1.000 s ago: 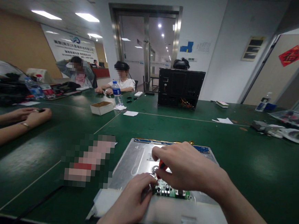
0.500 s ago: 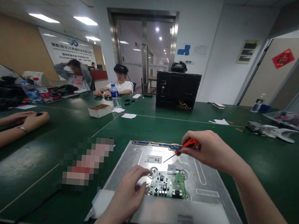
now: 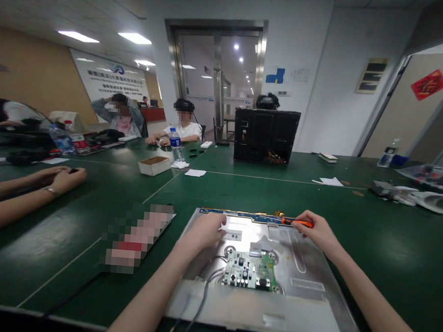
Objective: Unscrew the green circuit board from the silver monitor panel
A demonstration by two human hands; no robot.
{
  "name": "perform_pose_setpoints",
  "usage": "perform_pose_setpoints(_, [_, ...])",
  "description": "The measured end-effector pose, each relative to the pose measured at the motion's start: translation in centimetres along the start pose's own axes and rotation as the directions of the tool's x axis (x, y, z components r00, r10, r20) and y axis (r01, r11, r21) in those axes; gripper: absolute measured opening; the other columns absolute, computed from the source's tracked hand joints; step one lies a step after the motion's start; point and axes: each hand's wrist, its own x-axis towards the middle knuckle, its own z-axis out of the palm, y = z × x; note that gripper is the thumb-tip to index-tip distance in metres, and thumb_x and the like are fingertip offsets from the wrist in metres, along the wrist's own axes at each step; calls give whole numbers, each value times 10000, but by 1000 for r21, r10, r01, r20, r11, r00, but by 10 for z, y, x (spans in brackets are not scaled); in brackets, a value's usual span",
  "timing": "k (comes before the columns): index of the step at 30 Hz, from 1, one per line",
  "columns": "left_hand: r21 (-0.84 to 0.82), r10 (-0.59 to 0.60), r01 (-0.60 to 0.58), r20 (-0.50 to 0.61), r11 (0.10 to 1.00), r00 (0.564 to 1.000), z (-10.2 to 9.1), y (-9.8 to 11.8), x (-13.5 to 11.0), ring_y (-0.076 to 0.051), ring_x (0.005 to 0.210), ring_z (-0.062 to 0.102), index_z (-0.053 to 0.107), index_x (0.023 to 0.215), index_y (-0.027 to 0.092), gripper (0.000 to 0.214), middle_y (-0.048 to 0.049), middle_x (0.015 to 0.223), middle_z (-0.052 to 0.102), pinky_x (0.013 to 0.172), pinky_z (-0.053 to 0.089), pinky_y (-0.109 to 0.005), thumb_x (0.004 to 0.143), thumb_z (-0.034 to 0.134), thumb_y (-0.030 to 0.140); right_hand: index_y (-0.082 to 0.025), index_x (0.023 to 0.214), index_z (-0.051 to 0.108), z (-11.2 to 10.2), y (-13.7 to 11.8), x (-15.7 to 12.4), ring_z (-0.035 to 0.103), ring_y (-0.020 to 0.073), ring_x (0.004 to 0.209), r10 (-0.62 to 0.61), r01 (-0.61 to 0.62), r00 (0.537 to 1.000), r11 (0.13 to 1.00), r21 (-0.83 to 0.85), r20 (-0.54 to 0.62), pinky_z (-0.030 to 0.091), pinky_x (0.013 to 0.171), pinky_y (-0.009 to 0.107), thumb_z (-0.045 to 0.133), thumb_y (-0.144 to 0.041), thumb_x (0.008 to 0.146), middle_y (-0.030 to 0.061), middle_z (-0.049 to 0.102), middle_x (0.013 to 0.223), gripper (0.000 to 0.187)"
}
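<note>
A flat metal display panel (image 3: 305,275) lies on the table before me, with a green circuit board (image 3: 251,270) at its middle and a narrow blue circuit strip (image 3: 236,215) along its far edge. My right hand (image 3: 318,234) is closed on the orange handle of a screwdriver (image 3: 302,223). Its shaft lies nearly level along the strip, pointing left. My left hand (image 3: 206,230) rests over the panel's far left part, near the strip's left end. Thumb and fingers are apart there, with nothing visible between them. Dark cables (image 3: 204,297) run from the board toward me.
A blurred-out flat object (image 3: 139,241) lies left of the panel. Another person's hands (image 3: 69,179) are farther left. Beyond stand a small open box (image 3: 155,166), a water bottle (image 3: 176,144) and a black monitor-like case (image 3: 265,137). White-and-grey parts (image 3: 407,195) lie at right.
My left hand has moved from beside the green board to the far left of the panel, uncovering the cables. My right hand has lowered rightward, bringing the screwdriver level along the blue strip.
</note>
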Motion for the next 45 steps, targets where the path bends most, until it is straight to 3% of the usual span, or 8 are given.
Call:
perform_pose_setpoints(7, [-187,154,-129,125,974,980,12,5,21,-168,691,616,685,797,174,160,-28,783,692,548,392,-209,661,611,135,-178,737,571,-1,0,-4,545,128,532,1,-2,1000,1000,19,25,465,469,249,654,-423,699,8,613,656,262])
perform_pose_setpoints(16, [-153,149,-136,72,979,986,12,-2,24,-168,665,602,689,738,154,186,-50,722,682,576,384,-223,692,520,89,-175,759,596,1,-4,-8,556,130,554,-27,26,999,999,27,17,472,482,249,663,-406,713,15,622,706,245])
perform_pose_setpoints(20, [-139,200,-198,1,970,980,4,13,22,-167,651,591,679,727,159,172,-50,716,677,568,370,-227,709,528,79,-174,761,587,1,-6,-8,547,136,547,-38,40,998,998,44,-48,468,469,257,659,-439,719,18,608,690,277])
perform_pose_setpoints(23, [-226,341,-327,27,918,940,2,36,22,-151,657,588,683,757,162,170,-32,734,681,577,379,-211,716,541,78,-172,763,582,0,-8,-9,542,139,546,-41,47,993,997,54,-107,467,457,260,657,-466,717,26,601,693,307])
perform_pose_setpoints(27, [-378,553,-485,91,789,829,10,65,29,-135,668,591,709,779,163,129,-15,735,684,595,392,-193,720,611,103,-168,771,590,-1,-8,-9,536,137,528,-52,59,991,997,57,-123,466,447,263,670,-484,704,31,608,692,332])
perform_pose_setpoints(30, [-429,599,-502,124,751,791,18,74,35,-126,638,580,729,784,157,102,-4,699,674,566,381,-185,706,671,128,-169,772,591,-1,-7,-9,533,132,515,-60,67,992,996,59,-114,470,445,262,672,-497,700,26,610,682,345])
perform_pose_setpoints(40, [-504,571,-474,47,722,820,34,75,31,-109,616,578,747,804,148,123,-11,694,693,579,388,-167,709,677,111,-173,785,588,-1,-10,-13,537,133,535,-61,65,994,997,45,-90,469,454,254,662,-468,726,28,605,697,310])
perform_pose_setpoints(45, [-460,554,-479,33,747,832,36,77,29,-121,620,590,745,788,164,127,-10,691,698,577,387,-179,707,663,110,-183,803,581,0,-13,-15,539,140,536,-60,62,996,998,27,-58,476,466,265,654,-466,738,14,592,673,300])
